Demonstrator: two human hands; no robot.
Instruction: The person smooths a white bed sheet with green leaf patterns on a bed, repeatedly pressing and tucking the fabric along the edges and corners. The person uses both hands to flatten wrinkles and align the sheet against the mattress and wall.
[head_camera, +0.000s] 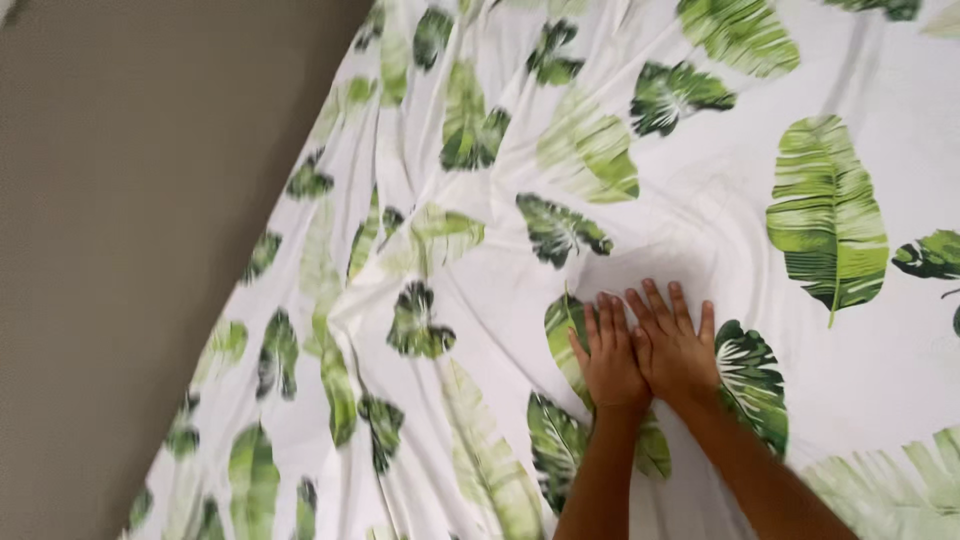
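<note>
Both the left hand (610, 355) and right hand (675, 345) press flat, fingers spread, gripping nothing, on the leaf-print bedsheet (700, 200). Pushing toward the wall (130, 250) could bunch the loose folds (400, 260) into deeper creases.

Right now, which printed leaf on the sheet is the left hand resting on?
The left hand partly covers the light green leaf beside its thumb edge; the dark green leaf by the right hand lies uncovered.
</note>
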